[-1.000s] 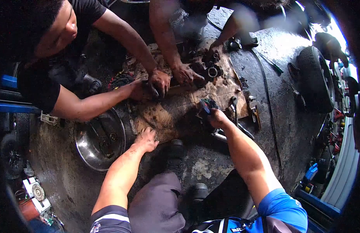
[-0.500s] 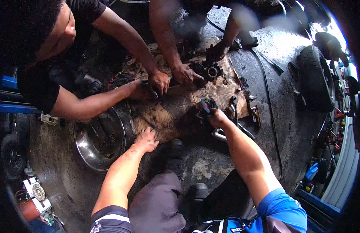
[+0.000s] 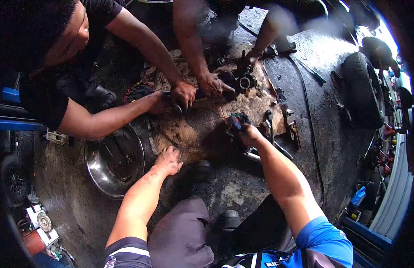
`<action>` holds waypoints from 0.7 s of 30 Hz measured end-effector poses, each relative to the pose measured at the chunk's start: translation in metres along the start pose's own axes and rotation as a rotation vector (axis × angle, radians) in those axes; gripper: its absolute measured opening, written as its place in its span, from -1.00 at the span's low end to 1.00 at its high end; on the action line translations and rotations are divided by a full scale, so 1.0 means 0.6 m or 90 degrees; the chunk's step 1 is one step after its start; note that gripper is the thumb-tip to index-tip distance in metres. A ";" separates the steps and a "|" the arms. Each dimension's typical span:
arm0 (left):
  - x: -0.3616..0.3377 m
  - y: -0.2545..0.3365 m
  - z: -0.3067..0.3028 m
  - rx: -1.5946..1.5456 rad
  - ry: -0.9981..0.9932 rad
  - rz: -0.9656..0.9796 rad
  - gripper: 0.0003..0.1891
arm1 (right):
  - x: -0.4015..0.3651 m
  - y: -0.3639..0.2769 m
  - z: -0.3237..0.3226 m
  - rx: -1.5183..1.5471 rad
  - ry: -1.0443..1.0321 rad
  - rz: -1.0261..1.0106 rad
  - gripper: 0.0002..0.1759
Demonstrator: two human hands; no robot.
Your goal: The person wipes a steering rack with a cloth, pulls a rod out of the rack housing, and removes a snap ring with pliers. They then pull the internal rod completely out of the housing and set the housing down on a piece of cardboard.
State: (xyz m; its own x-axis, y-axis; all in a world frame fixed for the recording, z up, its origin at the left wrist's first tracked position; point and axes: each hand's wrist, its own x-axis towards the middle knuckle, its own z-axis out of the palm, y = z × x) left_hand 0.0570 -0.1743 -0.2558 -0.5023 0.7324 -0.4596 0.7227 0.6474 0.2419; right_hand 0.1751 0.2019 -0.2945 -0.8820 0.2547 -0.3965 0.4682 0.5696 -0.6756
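Note:
My left hand [image 3: 168, 161] lies on the near edge of a stained cardboard sheet [image 3: 189, 130], its fingers spread and holding nothing. Closed at the right side of the cardboard, my right hand [image 3: 249, 135] grips a dark object with a bluish part by the thumb; its kind is hard to make out. Right of that hand are a ratchet-like tool [image 3: 270, 119] and an adjustable wrench [image 3: 291, 119]. Farther back, co-workers' hands [image 3: 183, 94] hold a dark greasy shaft-like part, which has a round metal ring [image 3: 245, 83] at its right end.
A shiny metal basin [image 3: 91, 166] sits left of my left forearm. A tyre [image 3: 361, 91] stands at the right, and a black cable [image 3: 309, 111] runs along the dark floor. One co-worker leans in from the left, another from the far side.
The far co-worker's hand on the right has shifted up and back a little, uncovering more of the metal part by the ring. My own hands stay in place.

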 end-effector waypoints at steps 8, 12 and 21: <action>-0.004 0.010 -0.017 0.007 -0.010 -0.006 -0.51 | -0.018 -0.030 -0.023 -0.135 0.016 -0.112 -0.72; -0.003 0.007 -0.013 0.002 -0.002 0.002 -0.50 | -0.018 -0.038 -0.022 -0.102 0.004 -0.055 -0.70; -0.005 0.015 -0.026 -0.039 -0.016 -0.034 -0.50 | -0.025 -0.061 -0.030 0.031 -0.032 0.071 -0.70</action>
State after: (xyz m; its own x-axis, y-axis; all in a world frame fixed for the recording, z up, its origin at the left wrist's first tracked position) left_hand 0.0577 -0.1674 -0.2385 -0.5268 0.6916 -0.4941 0.6647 0.6975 0.2677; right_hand 0.1701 0.1910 -0.2526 -0.8212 0.2745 -0.5003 0.5663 0.5004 -0.6549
